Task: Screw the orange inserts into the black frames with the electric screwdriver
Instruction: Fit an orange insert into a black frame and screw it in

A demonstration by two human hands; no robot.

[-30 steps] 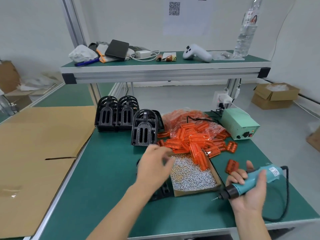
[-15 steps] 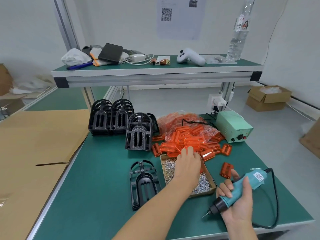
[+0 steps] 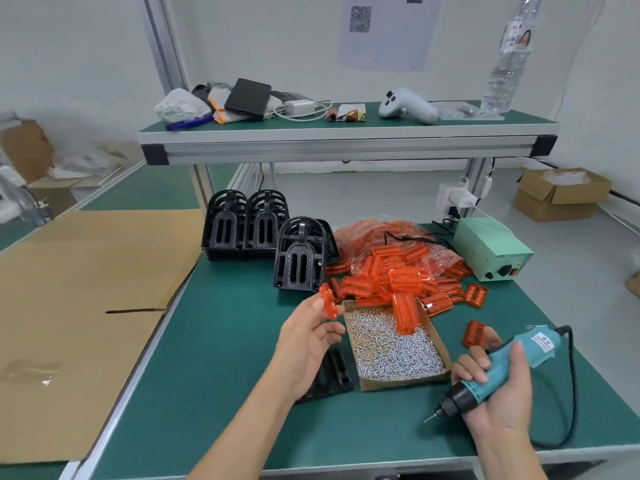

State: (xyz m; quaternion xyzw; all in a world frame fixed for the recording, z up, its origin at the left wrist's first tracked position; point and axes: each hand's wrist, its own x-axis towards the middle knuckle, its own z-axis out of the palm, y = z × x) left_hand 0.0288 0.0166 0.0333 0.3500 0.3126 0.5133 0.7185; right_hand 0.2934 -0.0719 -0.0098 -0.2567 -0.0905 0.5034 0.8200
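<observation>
The left hand (image 3: 304, 344) has come back from the orange pile with one orange insert (image 3: 327, 301) pinched in its fingertips, now above the black frame (image 3: 334, 374).

Orange inserts (image 3: 398, 278) — black frames (image 3: 298, 258) — teal screwdriver (image 3: 498, 368), green table (image 3: 225, 341)

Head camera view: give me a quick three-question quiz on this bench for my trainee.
1. True or false: the left hand pinches an orange insert.
2. Which hand holds the screwdriver? A left, B right, C neither.
3. Fill in: the cardboard tray holds loose ____.

Key: 1 true. 2 B, the right hand. 3 screws.
</observation>
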